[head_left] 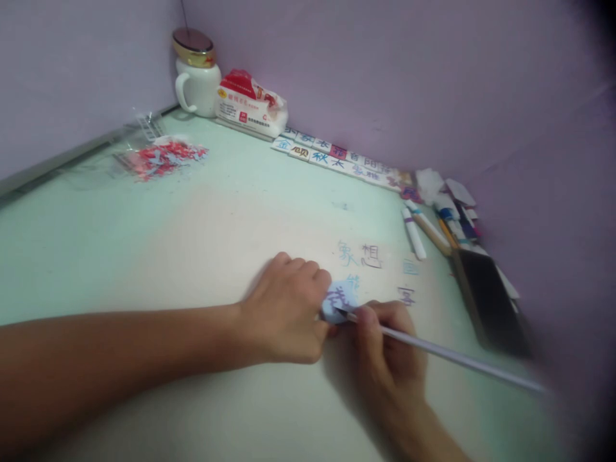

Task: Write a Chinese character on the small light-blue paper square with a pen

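Observation:
My left hand [291,308] is closed, its fingers pinching the edge of a small pale blue block [341,294] that looks like a rubber eraser. A purple written character covers the block's upper face. In my right hand [392,353] is a slim silver craft knife [447,353], gripped like a pen. Its dark pointed blade touches or hovers just over the character; blur hides which. Beneath both hands lies the pale tabletop [206,256], where a blue character [347,253] and a purple character [371,255] are marked just beyond the block.
Red and pale shavings [163,157] lie on clear plastic at the left. A white lidded mug [199,90] and a tissue pack [250,106] stand in the back corner. Lettered blocks [320,157] line the wall. Markers [414,234] and a dark phone-like slab [491,301] are at the right.

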Motion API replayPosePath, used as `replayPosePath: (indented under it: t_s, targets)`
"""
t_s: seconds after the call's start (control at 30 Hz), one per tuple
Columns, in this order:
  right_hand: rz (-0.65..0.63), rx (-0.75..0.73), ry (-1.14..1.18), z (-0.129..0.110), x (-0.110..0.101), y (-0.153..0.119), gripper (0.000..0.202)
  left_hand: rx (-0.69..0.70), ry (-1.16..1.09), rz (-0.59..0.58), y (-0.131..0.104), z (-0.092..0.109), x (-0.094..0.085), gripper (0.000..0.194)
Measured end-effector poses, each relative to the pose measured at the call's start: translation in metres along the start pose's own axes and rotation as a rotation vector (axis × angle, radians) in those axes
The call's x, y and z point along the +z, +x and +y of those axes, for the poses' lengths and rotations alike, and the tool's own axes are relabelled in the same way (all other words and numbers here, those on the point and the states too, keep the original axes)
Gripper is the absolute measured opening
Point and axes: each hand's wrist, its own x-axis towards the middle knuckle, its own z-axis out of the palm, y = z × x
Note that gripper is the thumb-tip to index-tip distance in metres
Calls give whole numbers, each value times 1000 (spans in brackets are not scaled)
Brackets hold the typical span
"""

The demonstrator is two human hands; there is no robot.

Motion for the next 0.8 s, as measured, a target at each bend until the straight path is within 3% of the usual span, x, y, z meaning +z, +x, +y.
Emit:
replayPosePath:
  t_s: [0.47,0.6,0.8]
  targets:
    - [-76,-118,-50,5,-2,2,14,-5,-3,-6,0,0,1,22]
    - [-24,-71,-47,4,-1,1,15,-6,-1,-1,1,0,1,21]
    - [-43,-61,-24,2,1,1,16,-7,3,0,-1,0,1,20]
